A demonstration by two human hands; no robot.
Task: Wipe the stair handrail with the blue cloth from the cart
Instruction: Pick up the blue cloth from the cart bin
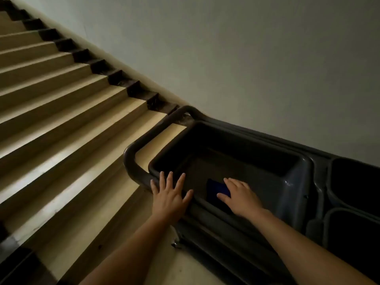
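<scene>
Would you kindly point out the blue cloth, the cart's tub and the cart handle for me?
blue cloth [213, 191]: head view, on its visible blue patch beside the right hand's fingers.
tub [296, 177]: head view, on its grey right-hand wall.
cart handle [131, 161]: head view, on its curved corner.

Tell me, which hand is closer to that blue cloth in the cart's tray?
The right hand: open, it reaches into the tray, fingers over the blue cloth. The left hand is spread on the cart rim, outside the tray.

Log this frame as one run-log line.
stage: fetching cloth | right hand: open, over blue cloth in cart tray | left hand: open, on cart rim | handrail: not visible
</scene>
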